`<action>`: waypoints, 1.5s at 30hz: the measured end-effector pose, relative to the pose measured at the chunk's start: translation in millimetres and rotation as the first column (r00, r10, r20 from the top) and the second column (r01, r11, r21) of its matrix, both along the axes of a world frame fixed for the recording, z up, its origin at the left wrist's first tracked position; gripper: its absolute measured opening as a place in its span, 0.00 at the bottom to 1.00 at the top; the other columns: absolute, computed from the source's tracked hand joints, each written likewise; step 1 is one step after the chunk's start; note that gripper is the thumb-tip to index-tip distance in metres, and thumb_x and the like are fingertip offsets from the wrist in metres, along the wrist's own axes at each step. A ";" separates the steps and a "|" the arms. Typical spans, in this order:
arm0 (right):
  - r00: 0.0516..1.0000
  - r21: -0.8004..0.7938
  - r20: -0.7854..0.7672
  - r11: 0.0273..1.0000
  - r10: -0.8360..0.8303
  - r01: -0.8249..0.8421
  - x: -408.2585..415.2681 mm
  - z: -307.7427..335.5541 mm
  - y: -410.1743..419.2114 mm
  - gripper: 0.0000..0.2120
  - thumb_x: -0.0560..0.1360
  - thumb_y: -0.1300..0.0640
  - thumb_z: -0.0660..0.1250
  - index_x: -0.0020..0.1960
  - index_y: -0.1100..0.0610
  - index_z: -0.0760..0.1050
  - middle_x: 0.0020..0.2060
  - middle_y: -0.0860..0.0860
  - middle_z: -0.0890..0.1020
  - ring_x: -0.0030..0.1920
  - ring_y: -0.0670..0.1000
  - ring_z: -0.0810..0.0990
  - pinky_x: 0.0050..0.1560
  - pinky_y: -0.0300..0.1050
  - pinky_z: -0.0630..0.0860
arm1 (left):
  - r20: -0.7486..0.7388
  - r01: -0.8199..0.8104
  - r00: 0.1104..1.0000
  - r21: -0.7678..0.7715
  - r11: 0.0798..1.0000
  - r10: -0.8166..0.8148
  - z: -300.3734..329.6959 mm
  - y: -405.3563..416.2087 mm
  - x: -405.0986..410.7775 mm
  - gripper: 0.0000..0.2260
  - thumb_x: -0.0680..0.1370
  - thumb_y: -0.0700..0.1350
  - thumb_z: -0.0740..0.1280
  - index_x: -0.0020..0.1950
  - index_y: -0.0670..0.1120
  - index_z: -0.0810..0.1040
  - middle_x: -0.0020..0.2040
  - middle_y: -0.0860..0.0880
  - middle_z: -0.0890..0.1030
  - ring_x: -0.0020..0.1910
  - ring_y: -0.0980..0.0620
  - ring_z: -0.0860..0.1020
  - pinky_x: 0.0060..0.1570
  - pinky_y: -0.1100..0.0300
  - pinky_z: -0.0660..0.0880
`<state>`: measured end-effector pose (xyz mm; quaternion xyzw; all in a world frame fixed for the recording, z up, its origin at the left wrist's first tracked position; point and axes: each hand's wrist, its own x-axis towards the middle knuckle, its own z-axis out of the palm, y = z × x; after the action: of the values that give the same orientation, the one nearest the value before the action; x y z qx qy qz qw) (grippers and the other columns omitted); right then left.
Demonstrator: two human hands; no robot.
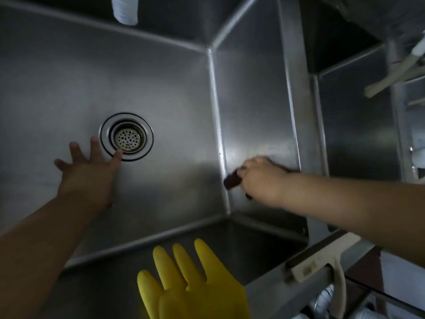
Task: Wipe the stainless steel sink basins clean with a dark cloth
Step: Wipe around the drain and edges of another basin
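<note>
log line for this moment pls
right hand: grips dark cloth on basin wall | left hand: open near drain

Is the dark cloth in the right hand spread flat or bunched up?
Bunched up. The dark cloth shows only as a small wad sticking out of the right hand, whose fingers curl round it against the stainless steel sink wall.

The scene is dim and grey, with a soft glare patch on the right wall of the sink basin [259,125] and a paler sheen across its floor. Wide-angle distortion bends the basin's edges, and the right hand [262,180] is slightly motion-blurred.
</note>
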<state>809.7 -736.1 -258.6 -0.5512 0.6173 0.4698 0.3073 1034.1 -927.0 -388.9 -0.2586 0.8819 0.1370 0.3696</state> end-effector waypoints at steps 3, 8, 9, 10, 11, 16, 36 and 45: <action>0.983 0.251 0.130 0.963 -0.133 0.097 21.4 -12.0 6.2 0.16 0.76 0.54 0.65 0.63 0.47 0.74 0.59 0.54 0.74 0.59 0.58 0.73 0.58 0.45 0.70 | 0.007 0.003 1.000 -0.002 1.000 -0.003 -0.2 0.1 -0.7 0.49 0.69 0.59 0.71 0.76 0.55 0.37 0.75 0.37 0.35 0.72 0.28 0.45 0.67 0.34 0.59; 0.959 -0.104 0.097 0.955 -0.267 0.276 -9.1 -36.6 -64.6 0.14 0.77 0.49 0.63 0.61 0.48 0.77 0.58 0.56 0.77 0.59 0.58 0.76 0.59 0.48 0.73 | 0.003 0.007 1.000 -0.008 1.000 -0.007 -0.6 -1.9 -1.0 0.49 0.70 0.59 0.70 0.76 0.55 0.37 0.75 0.37 0.35 0.72 0.28 0.45 0.67 0.34 0.59; 0.982 -0.253 0.014 0.950 -0.188 0.185 -22.0 -42.9 -79.5 0.15 0.79 0.49 0.58 0.62 0.51 0.76 0.60 0.56 0.75 0.61 0.59 0.72 0.61 0.48 0.70 | 0.014 0.016 1.000 -0.015 1.000 -0.016 -0.5 -1.6 -0.8 0.50 0.69 0.60 0.70 0.76 0.55 0.36 0.75 0.37 0.35 0.72 0.28 0.45 0.67 0.34 0.59; 0.992 -0.346 -0.086 0.937 -0.093 0.058 -33.3 -49.3 -90.9 0.16 0.81 0.50 0.54 0.63 0.52 0.74 0.62 0.55 0.74 0.63 0.59 0.69 0.60 0.48 0.68 | 0.020 0.024 1.000 -0.020 1.000 -0.023 -0.9 -1.3 -0.7 0.51 0.69 0.61 0.71 0.76 0.54 0.36 0.75 0.37 0.35 0.72 0.28 0.45 0.67 0.34 0.59; 0.984 -0.369 -0.177 0.928 -0.012 -0.055 -43.8 -55.3 -97.6 0.16 0.81 0.53 0.52 0.62 0.53 0.74 0.62 0.54 0.73 0.64 0.58 0.66 0.59 0.49 0.65 | 0.021 0.027 0.999 -0.022 0.999 -0.026 -1.8 -1.2 -0.8 0.51 0.69 0.62 0.71 0.76 0.54 0.36 0.75 0.37 0.35 0.72 0.28 0.45 0.67 0.34 0.59; 0.969 -0.300 -0.245 0.947 0.040 -0.115 -35.0 -83.0 -84.6 0.15 0.78 0.63 0.55 0.61 0.62 0.74 0.61 0.59 0.74 0.63 0.61 0.67 0.58 0.52 0.67 | 0.017 0.025 1.000 -0.016 1.000 -0.025 -5.4 -1.8 -0.3 0.52 0.68 0.61 0.72 0.76 0.55 0.35 0.75 0.38 0.35 0.72 0.28 0.44 0.67 0.34 0.59; 0.903 0.128 0.369 0.975 -0.219 0.184 36.1 -94.9 25.7 0.14 0.73 0.58 0.67 0.59 0.57 0.75 0.59 0.57 0.73 0.59 0.58 0.73 0.54 0.45 0.66 | -0.013 0.013 1.000 -0.017 1.000 -0.013 -14.6 -1.6 2.1 0.52 0.67 0.61 0.73 0.76 0.55 0.37 0.75 0.37 0.36 0.72 0.28 0.44 0.67 0.34 0.58; 0.764 0.100 0.515 0.912 -0.388 0.397 58.4 -97.6 11.5 0.15 0.72 0.58 0.69 0.59 0.54 0.77 0.59 0.54 0.76 0.60 0.55 0.74 0.54 0.41 0.68 | -0.023 0.008 1.000 -0.027 1.000 -0.009 -22.3 -2.4 3.6 0.54 0.66 0.62 0.73 0.75 0.56 0.36 0.75 0.38 0.35 0.72 0.28 0.43 0.67 0.34 0.57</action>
<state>868.2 -724.5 -356.2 -0.5190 0.6147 0.2219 0.5509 1037.8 -929.5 -411.2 -0.2582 0.8890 0.1262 0.3566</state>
